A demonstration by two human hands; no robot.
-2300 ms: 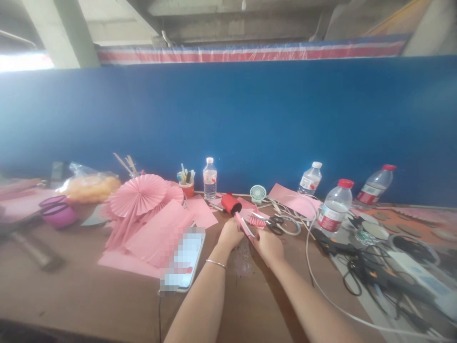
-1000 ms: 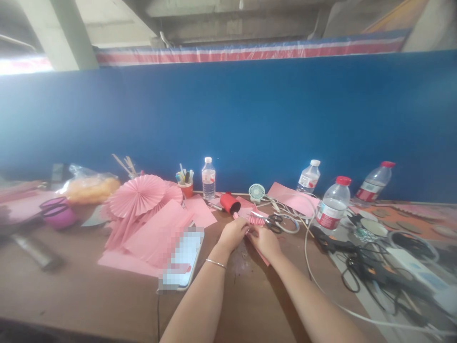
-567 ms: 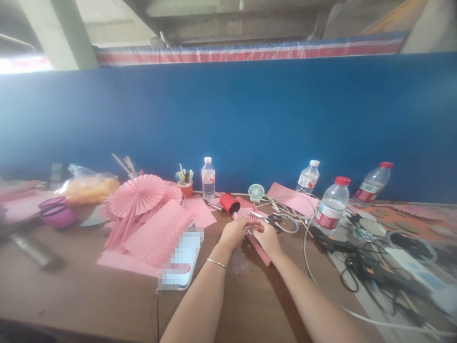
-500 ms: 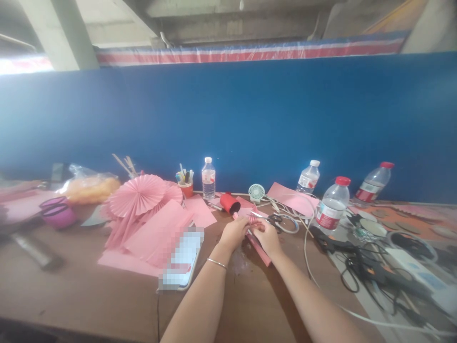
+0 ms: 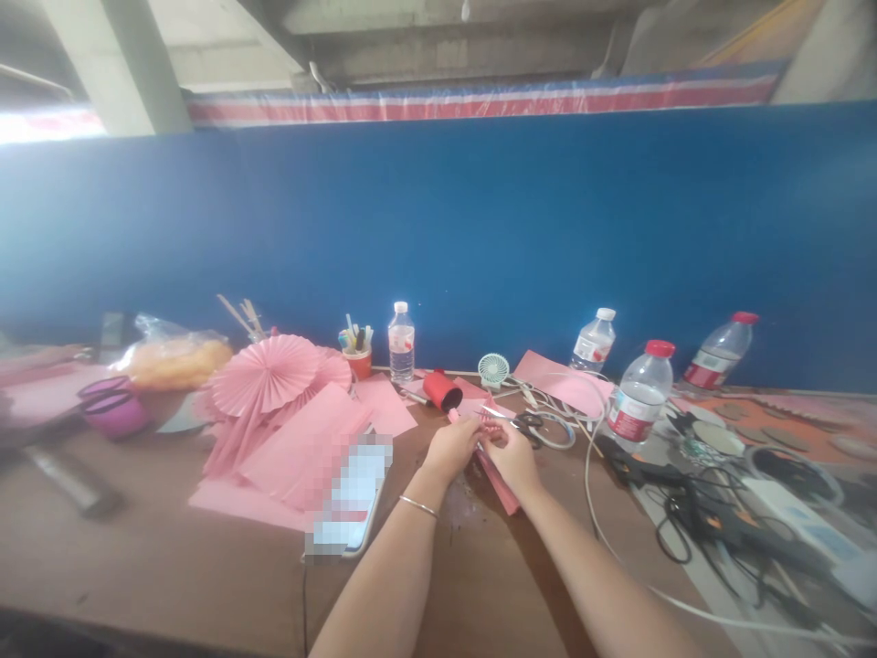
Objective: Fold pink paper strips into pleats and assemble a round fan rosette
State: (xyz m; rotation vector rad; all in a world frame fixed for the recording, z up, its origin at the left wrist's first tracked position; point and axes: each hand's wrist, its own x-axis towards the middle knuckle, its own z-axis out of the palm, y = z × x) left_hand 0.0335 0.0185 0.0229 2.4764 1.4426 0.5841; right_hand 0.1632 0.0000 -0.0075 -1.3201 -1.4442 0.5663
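A narrow folded strip of pink paper (image 5: 502,489) runs slantwise beneath my fingers over the brown table. My left hand (image 5: 452,446) is closed on its upper part, the fingertips meeting those of the other hand. From the right, my right hand (image 5: 511,454) pinches the same strip; the exact fold under the fingertips is hidden. Just beyond the hands lie scissors (image 5: 529,422) with dark handles, their blades pointing left. A red cylinder (image 5: 442,391) with a dark open end rests on its side past my left hand.
Left of my arms are a phone (image 5: 349,498), pink paper sheets (image 5: 301,448) and a pleated pink paper fan (image 5: 266,373). Water bottles (image 5: 640,395) stand at the right and back. Cables and a power strip (image 5: 798,516) crowd the right. A small fan (image 5: 493,369) stands behind.
Both hands stay at nearly the same spot on the pink strip, with only slight finger movement. The whole view has shifted a little.
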